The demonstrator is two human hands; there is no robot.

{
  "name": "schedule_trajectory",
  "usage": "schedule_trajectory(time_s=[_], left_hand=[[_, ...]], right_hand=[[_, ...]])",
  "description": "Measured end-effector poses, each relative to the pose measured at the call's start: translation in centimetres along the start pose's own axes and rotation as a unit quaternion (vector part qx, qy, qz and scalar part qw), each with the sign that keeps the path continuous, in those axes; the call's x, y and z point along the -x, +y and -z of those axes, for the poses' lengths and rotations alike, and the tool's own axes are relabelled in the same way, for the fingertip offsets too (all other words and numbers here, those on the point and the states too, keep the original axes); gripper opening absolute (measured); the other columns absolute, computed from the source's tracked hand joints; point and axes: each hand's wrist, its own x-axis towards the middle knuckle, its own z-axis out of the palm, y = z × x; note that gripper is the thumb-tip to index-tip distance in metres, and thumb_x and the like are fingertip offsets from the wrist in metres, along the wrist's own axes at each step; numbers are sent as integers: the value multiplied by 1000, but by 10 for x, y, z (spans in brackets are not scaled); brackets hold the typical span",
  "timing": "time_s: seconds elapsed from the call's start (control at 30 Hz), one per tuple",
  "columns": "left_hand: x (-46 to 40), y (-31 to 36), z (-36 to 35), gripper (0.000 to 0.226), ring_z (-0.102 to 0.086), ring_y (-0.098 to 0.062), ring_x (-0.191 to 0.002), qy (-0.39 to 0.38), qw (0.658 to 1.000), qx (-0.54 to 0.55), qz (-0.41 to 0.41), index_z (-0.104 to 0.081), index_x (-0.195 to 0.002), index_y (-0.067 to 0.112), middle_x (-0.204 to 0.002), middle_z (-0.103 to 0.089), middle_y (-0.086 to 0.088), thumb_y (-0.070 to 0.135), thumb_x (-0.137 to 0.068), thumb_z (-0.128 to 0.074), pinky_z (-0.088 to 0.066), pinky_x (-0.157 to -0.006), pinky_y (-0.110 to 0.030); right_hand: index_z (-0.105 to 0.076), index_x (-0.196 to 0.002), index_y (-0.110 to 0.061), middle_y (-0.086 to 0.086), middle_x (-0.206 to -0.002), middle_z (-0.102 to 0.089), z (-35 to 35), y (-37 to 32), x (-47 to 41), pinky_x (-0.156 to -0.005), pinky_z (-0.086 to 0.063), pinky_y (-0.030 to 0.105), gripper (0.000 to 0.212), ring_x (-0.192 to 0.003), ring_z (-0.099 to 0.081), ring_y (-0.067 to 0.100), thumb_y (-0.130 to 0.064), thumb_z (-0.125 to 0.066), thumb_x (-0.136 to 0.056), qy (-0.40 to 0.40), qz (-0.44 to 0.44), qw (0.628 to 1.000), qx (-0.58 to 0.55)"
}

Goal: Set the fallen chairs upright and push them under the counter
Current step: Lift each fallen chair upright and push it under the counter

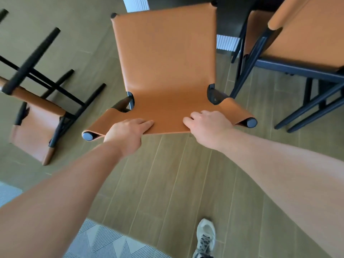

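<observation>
Both hands, left (128, 134) and right (208, 125), grip the upright chair's (165, 58) backrest top, fingers partly hidden. Its legs are concealed. The dark tabletop (232, 17) is cropped. Fallen chair (39, 116) lies left, blurred.

Hidden, cropped and blurred parts around the chairs

The middle chair (163, 58) shows only its tan seat and backrest top; its legs lie out of sight beneath the leather, and its far edge meets the dark counter (230, 17), whose top runs off the upper edge. The left hand (126, 135) and right hand (208, 125) fold over the backrest's top rail, so their palms and thumbs cannot be seen. The fallen chair (39, 116) at left is motion-blurred, its legs cut by the left edge. The right chair (305, 40) is cropped by the top and right edges. The shoe (205, 237) is clipped at the bottom edge.
</observation>
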Motion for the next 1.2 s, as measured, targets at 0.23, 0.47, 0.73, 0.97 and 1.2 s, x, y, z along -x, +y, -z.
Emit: schedule_trajectory(time_s=[0.23, 0.47, 0.73, 0.97, 1.2], left_hand=[[-27, -11, 30, 55, -51, -26, -112, 42, 998, -30, -31, -48, -140, 24, -126, -56, -2, 8, -87, -51, -52, -76, -40], [-51, -22, 50, 40, -53, -28, -103, 80, 989, -95, -79, -53, -118, 23, -118, -52, -4, 12, -80, -58, -45, -78, -39], [-93, -43, 79, 32, -54, -28, -87, 100, 986, -61, -115, -60, -101, 19, -92, -56, -4, 6, -71, -61, -45, -64, -39], [-143, -60, 105, 26, -46, -23, -99, 93, 989, -63, -99, -45, -107, 25, -106, -47, 0, 21, -84, -56, -27, -70, -31], [-165, -70, 119, 12, -47, -24, -95, 114, 987, -59, -97, -43, -102, 23, -101, -47, -1, 22, -92, -48, -27, -69, -33]], right_hand=[[-45, -104, -17, 3, -84, -41, 23, 24, -31, -50, -27, 34, 25, -71, -41, 26, -1, -47, -85, 13, 5, 1000, -2], [-46, -109, -16, 3, -87, -39, 32, 40, -52, -48, -27, 35, 29, -74, -37, 24, 0, -48, -85, 19, -3, 1000, -3], [-46, -104, -19, -1, -89, -46, 58, 54, -83, -52, -33, 34, 25, -80, -45, 22, -8, -56, -84, 39, -107, 993, -31], [-50, -101, -16, -1, -88, -39, 84, 71, -122, -57, -35, 35, 20, -80, -44, 22, -8, -57, -84, 61, -180, 981, -35], [-50, -99, -14, 3, -89, -39, 93, 85, -144, -54, -35, 36, 21, -78, -39, 23, -7, -59, -81, 63, -182, 981, -18]])
